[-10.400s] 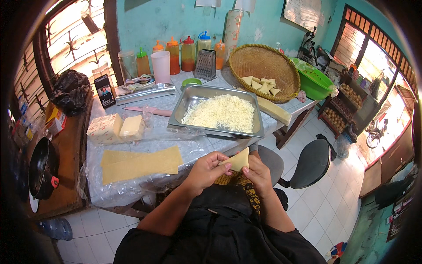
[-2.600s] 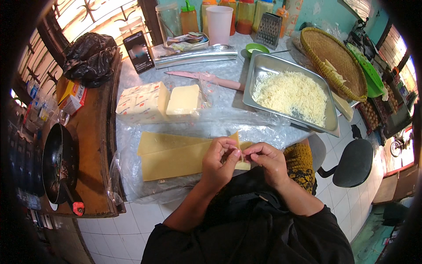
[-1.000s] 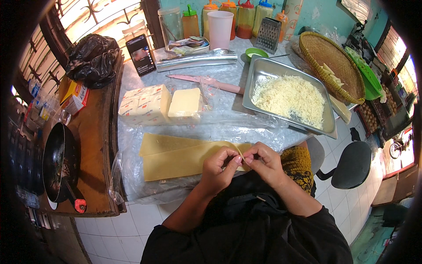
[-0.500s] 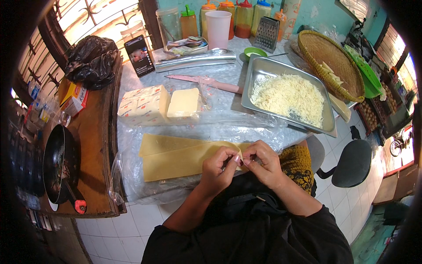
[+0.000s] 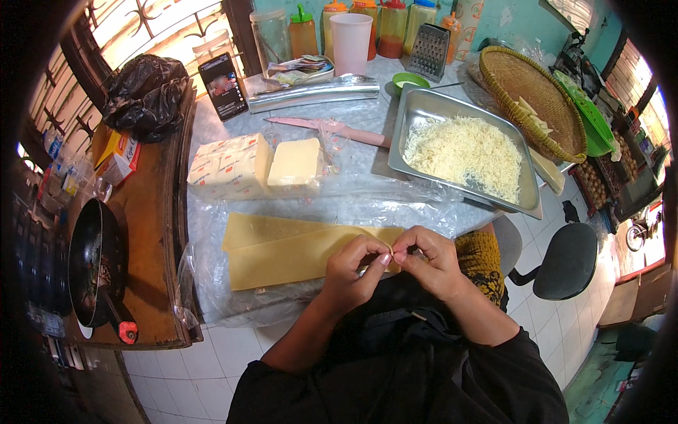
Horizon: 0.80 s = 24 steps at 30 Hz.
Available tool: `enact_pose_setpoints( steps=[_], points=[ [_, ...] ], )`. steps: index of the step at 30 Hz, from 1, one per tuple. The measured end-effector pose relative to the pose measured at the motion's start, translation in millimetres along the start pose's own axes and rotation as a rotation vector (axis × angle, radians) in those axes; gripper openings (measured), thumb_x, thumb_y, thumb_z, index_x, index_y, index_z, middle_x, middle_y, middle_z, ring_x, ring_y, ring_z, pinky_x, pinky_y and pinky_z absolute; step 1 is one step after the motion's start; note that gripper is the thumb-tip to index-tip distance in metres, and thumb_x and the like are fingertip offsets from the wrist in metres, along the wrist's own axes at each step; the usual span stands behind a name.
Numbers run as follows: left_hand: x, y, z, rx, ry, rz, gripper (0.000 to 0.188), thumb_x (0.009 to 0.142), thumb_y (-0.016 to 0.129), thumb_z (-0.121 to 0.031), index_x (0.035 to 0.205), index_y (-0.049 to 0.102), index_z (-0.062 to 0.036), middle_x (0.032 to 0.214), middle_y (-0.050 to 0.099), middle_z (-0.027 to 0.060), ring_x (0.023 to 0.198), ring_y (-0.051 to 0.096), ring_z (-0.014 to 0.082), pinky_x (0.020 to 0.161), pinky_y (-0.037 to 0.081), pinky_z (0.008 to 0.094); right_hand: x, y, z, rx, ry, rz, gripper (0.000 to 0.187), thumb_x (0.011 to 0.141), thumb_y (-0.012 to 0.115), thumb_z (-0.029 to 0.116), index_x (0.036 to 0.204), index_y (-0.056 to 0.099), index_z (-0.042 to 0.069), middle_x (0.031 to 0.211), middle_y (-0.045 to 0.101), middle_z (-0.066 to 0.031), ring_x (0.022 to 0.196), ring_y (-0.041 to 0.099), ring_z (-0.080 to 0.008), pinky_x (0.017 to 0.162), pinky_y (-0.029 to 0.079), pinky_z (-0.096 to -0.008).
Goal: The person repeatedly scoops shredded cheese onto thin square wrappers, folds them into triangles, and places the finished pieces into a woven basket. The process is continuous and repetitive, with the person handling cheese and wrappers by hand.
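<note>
Two long pale-yellow dough sheets overlap on clear plastic (image 5: 417,206) in front of me. The nearer dough sheet (image 5: 289,263) runs under my fingers at its right end. My left hand (image 5: 357,266) pinches a small edge of dough between thumb and forefinger. Fingertip to fingertip with it, my right hand (image 5: 429,261) pinches the same edge; the fingers hide most of it. Beneath and behind lies the other dough sheet (image 5: 265,226). Beyond the sheets stand a wrapped block of cheese (image 5: 227,168) and an unwrapped cheese block (image 5: 295,162).
A metal tray (image 5: 474,185) of grated cheese (image 5: 462,152) stands at the right. Behind the blocks lies a pink knife (image 5: 342,131). Farther back are a foil roll (image 5: 314,97), a box grater (image 5: 429,53) and a propped phone (image 5: 224,88). A woven basket (image 5: 512,71) leans at far right.
The raised curl of dough at my fingertips has flattened and shrunk. My right hand has shifted slightly to the right; both hands still pinch the dough.
</note>
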<state>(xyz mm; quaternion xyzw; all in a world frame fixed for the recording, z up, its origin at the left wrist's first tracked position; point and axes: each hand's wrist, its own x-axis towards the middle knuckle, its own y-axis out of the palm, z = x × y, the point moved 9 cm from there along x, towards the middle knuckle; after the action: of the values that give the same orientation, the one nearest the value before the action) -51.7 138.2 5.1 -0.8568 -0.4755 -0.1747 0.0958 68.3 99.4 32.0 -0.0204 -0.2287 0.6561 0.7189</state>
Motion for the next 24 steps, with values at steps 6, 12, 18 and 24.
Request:
enact_pose_setpoints(
  steps=[6,12,18,24],
  points=[
    [-3,-1,-15,0.137,0.117,-0.022,0.011,0.08,0.06,0.005,0.089,0.06,-0.0002,0.084,0.062,0.0091,0.076,0.062,0.0159,0.068,0.05,0.026,-1,3,-8,0.097,0.062,0.041,0.008,0.077,0.065,0.007,0.083,0.061,0.002,0.074,0.057,-0.0041,0.069,0.053,-0.0117,0.063,0.043,-0.0251],
    [-3,-1,-18,0.142,0.128,-0.023,0.012,0.078,0.061,0.006,0.088,0.061,-0.0012,0.082,0.061,0.0087,0.072,0.061,0.0179,0.066,0.048,0.0262,-2,13,-30,0.375,0.294,0.158,0.006,0.076,0.061,0.001,0.082,0.061,0.001,0.077,0.059,-0.0028,0.074,0.053,-0.009,0.067,0.043,-0.0233],
    [-4,0,-7,0.075,0.056,-0.017,0.012,0.077,0.061,0.005,0.087,0.06,-0.0019,0.079,0.061,0.0082,0.07,0.06,0.0176,0.064,0.047,0.0259,0,16,-32,0.369,0.285,0.192,0.006,0.075,0.059,-0.002,0.08,0.06,0.0,0.078,0.059,-0.0034,0.075,0.054,-0.0095,0.067,0.043,-0.0229],
    [-4,1,-5,0.077,0.05,-0.004,0.011,0.077,0.061,0.004,0.085,0.06,-0.0026,0.079,0.061,0.0077,0.069,0.06,0.0169,0.063,0.047,0.026,1,17,-28,0.372,0.245,0.2,0.006,0.074,0.058,-0.003,0.079,0.06,-0.001,0.08,0.058,-0.004,0.075,0.054,-0.0105,0.067,0.043,-0.0234]
  ],
)
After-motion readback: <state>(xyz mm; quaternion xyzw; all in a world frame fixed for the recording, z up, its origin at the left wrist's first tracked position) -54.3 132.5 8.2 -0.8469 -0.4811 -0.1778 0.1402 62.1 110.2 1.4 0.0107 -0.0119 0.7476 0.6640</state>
